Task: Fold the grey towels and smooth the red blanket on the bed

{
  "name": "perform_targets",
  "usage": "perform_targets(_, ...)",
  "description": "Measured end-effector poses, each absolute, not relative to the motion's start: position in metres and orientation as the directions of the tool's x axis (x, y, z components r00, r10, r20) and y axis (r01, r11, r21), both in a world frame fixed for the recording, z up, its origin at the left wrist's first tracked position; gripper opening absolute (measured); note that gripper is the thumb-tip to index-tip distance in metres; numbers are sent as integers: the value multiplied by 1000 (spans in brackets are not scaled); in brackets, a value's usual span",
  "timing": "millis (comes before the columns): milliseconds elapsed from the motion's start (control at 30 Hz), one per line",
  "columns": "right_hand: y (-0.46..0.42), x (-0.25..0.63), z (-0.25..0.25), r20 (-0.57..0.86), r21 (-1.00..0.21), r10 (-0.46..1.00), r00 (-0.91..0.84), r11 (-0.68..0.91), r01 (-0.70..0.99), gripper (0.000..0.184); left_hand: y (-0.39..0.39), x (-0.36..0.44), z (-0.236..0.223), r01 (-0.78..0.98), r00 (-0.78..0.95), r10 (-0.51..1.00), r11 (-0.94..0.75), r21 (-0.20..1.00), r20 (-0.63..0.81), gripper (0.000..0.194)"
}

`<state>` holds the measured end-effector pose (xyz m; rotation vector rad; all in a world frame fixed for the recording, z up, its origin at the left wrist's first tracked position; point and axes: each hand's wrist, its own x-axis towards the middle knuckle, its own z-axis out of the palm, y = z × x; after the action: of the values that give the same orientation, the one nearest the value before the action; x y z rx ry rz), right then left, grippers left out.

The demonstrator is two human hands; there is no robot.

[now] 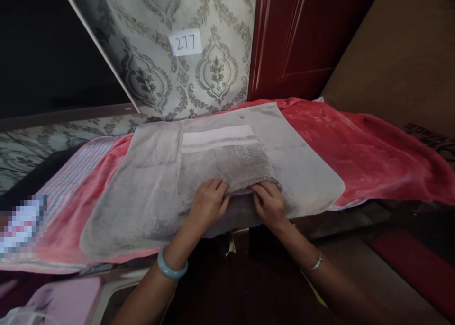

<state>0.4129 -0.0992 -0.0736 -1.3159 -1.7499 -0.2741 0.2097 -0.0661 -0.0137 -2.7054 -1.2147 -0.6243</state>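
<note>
A folded grey towel with a white striped band along its far end lies on a light grey cloth. Fingers of my left hand are curled over the towel's near edge, left of its middle. At the near right corner, my right hand pinches the same edge between thumb and fingers. A small dark gap shows under the fold between both hands. The thumb tips are partly hidden in the fabric.
Beneath the grey cloth spreads a red plush blanket. A dark screen stands at the back left, and a cardboard box at the right. On the patterned wall hangs a paper label reading 277. A pink stool-like surface sits lower left.
</note>
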Motion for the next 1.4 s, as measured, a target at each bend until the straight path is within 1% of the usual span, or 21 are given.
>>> perform_targets(100,-105,425,-78,741,-235,658,-133,439,867,29,-75,208,-30,707,639,637,-707,-4,432,37)
perform_targets(167,-114,432,-80,724,-187,660,-199,466,865,28,-81,206,-41,709,644,623,-705,-38,444,45)
perform_targets(233,-123,437,-76,723,-220,655,-219,519,826,28,-85,204,-46,716,638,632,-697,-37,441,48)
perform_targets(333,-131,437,-55,758,-308,626,-181,589,747,29,-88,204,-41,711,630,646,-703,15,431,47)
perform_targets(400,-129,433,-38,780,-303,604,-162,592,747,30,-89,206,-34,716,616,650,-698,30,445,49)
perform_targets(500,-119,428,-30,736,-224,635,-232,552,803,36,-92,214,-32,749,599,670,-663,-11,438,60)
perform_targets(567,-113,427,-43,661,-147,679,-318,534,833,45,-95,219,-38,769,598,696,-638,-39,398,66)
perform_targets(667,-113,432,-75,562,-59,728,-392,508,859,56,-100,222,-46,786,590,729,-617,-37,347,68)
perform_targets(733,-116,435,-87,524,-55,757,-391,488,871,61,-101,220,-46,790,581,745,-613,-4,328,66)
perform_targets(767,-117,437,-87,511,-69,770,-381,479,875,60,-100,218,-43,788,578,752,-615,23,316,63)
perform_targets(900,-110,438,-57,510,-164,788,-346,484,860,41,-83,205,-21,738,607,759,-648,188,234,45)
perform_targets(1000,-91,432,-31,542,-187,754,-371,538,822,37,-54,198,-6,662,665,723,-687,300,190,48)
perform_targets(1067,-78,426,-26,517,-157,727,-452,599,785,39,-32,197,-3,620,712,686,-714,326,147,52)
perform_targets(1133,-67,419,-32,449,-116,725,-522,627,770,42,-13,199,-5,615,742,667,-721,318,77,55)
perform_targets(1233,-61,412,-48,365,-83,761,-536,600,796,48,10,198,-10,629,758,653,-727,276,-9,59)
perform_targets(1333,-61,411,-56,340,-91,772,-537,596,798,54,34,193,-9,638,761,648,-743,203,-18,61)
perform_targets(1400,-61,413,-57,337,-108,769,-544,605,789,55,54,192,-5,677,729,685,-721,149,-1,61)
